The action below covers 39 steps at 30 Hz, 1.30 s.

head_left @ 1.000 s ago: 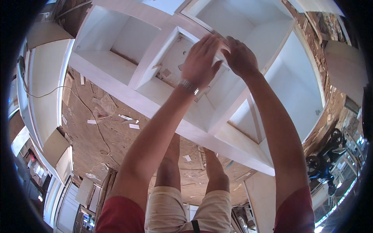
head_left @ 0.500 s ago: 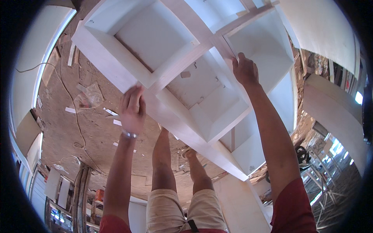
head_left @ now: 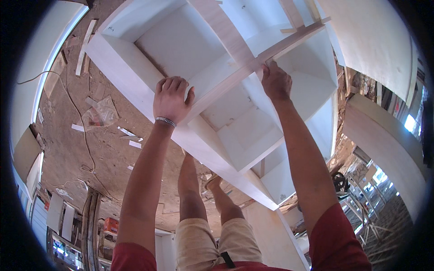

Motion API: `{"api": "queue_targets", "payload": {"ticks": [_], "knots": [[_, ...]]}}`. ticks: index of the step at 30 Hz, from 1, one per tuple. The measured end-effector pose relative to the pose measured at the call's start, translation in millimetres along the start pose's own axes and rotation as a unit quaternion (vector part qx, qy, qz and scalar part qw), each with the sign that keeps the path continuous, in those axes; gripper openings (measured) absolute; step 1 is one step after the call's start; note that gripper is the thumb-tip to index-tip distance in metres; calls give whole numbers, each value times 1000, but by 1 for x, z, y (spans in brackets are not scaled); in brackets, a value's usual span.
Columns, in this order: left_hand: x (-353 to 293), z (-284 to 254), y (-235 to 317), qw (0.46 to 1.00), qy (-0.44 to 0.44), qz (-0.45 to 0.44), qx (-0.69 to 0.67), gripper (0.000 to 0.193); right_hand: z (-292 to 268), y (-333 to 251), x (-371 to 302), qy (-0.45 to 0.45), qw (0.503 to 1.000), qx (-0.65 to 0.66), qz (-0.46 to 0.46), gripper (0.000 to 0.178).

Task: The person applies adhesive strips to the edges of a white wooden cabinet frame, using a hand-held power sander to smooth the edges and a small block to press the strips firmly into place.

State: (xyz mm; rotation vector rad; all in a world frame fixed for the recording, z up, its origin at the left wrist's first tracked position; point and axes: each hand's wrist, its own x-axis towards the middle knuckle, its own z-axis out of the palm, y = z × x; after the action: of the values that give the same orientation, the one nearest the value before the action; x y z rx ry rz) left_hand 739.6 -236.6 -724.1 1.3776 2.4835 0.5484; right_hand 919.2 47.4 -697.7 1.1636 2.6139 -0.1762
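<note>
A large whitish cabinet carcass with several open compartments lies tilted in front of me. Pale wooden strips face its dividers and cross near the middle. My left hand rests at the near edge of the frame, where a divider meets it. Its fingers are slightly bent and the thumb stands apart, with nothing held in it. Close to the crossing of the strips, my right hand is closed against the divider's edge. Whatever its fingers pinch there is hidden.
Wood offcuts, a clear plastic bag and a cord lie on the dirt floor at left. Large pale panels stand at right. An orange-red box sits at lower left.
My left hand has moved up and to the right, from beside the frame's near edge onto it. My right hand has shifted slightly left, nearer the strip crossing.
</note>
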Motion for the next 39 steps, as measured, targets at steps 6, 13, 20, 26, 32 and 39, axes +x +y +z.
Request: {"api": "queue_targets", "payload": {"ticks": [6,13,20,26,32,39], "knots": [[-1,0,0,1000,-4,-6,-5,24,-8,-16,1,-51,996,6,78,35],[-2,-5,0,1000,-7,-6,19,25,-13,-28,3,-57,993,-16,99,38],[-1,-12,17,986,-162,-33,31,25,-18,-26,-4,-61,990,8,124,38],[-54,-33,46,993,-25,-26,-112,49,-17,-5,-109,123,988,71,65,43],[-378,-56,-33,973,-225,-44,-26,47,26,-37,-466,-132,951,280,24,50],[-698,-225,22,849,-523,-66,-36,31,125,78,-908,-479,862,128,106,28]]}}
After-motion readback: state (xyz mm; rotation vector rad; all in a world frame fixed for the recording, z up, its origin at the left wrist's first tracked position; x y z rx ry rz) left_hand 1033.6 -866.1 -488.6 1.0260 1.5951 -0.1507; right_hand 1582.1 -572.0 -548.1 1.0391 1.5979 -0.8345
